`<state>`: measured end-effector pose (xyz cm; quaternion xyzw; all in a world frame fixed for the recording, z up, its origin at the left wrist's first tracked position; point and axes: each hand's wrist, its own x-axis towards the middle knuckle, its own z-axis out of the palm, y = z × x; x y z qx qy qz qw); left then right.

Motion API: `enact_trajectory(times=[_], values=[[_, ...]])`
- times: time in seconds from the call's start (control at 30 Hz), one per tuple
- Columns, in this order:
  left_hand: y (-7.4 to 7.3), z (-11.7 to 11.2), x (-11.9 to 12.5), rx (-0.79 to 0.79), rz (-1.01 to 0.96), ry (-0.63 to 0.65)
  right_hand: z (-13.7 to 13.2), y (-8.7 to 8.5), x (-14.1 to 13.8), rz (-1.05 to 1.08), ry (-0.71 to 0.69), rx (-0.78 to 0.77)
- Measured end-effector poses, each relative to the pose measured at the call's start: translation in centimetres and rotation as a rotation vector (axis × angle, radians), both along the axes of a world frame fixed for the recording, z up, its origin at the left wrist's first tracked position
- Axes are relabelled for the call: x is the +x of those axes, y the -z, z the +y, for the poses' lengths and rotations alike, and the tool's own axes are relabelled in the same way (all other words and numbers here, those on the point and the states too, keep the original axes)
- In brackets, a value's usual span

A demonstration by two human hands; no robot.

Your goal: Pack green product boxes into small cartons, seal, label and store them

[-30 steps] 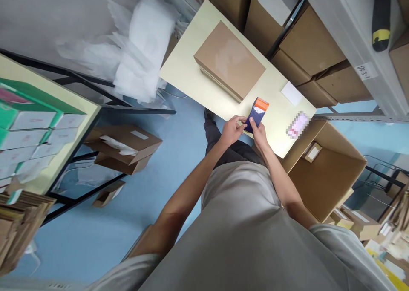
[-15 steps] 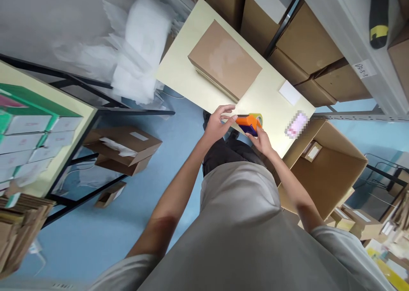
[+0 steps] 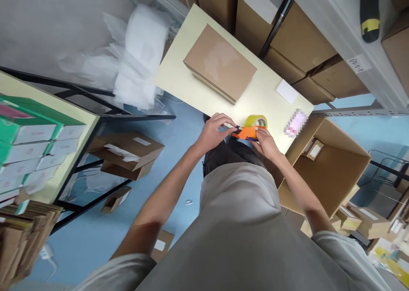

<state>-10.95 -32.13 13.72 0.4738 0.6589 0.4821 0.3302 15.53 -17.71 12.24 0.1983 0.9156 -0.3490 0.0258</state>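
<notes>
**Both hands on a small box at the table's edge**

The small box (image 3: 245, 133), orange on the face that shows and dark blue beneath, is held level over the near edge of the table (image 3: 191, 86), in front of the person's waist. The left hand (image 3: 212, 131) pinches its left end with fingertips closed on it. The right hand (image 3: 266, 142) grips its right end, fingers curled over the top. Whether the box rests on the table or hangs just above it cannot be told.

Just behind the box, a yellow tape roll (image 3: 256, 121) lies on the table. Farther back lies a flat brown box (image 3: 220, 63), well apart from the hands. A white card (image 3: 286, 91) lies near the table's right edge.

Right of the table an open carton (image 3: 329, 171) stands on the floor. White wrap (image 3: 140, 56) is heaped left of the table. Stacked cartons (image 3: 303, 39) fill the shelf behind.
</notes>
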Motion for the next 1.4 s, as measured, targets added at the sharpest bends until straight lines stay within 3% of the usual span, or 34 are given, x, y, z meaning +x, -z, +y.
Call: enact_trajectory(times=[0.27,0.47,0.63,0.9,1.17,1.27,1.4], values=[[0.8,-0.5,0.3,0.024,0.032,0.009,0.1,-0.8,0.0,-0.028,-0.088,0.043],[1.6,-1.5,0.4,-0.066,-0.064,-0.019,0.2,-0.7,-0.4,-0.062,-0.127,0.077],[1.9,-2.3,0.1,-0.038,-0.004,0.001,0.2,-0.7,-0.9,-0.103,-0.168,0.100],[2.4,-2.8,0.2,0.025,0.049,0.014,0.2,-0.7,-1.3,-0.118,-0.167,0.125],[2.1,-3.3,1.5,0.028,0.144,-0.064,0.7,-0.3,-0.1,-0.110,-0.128,0.128],[3.5,-3.8,0.9,0.013,0.153,-0.191,1.3,0.3,1.9,-0.163,-0.051,0.138],[7.5,-3.1,-0.5,-0.009,0.112,-0.342,2.1,1.7,3.4,-0.265,0.054,0.159]])
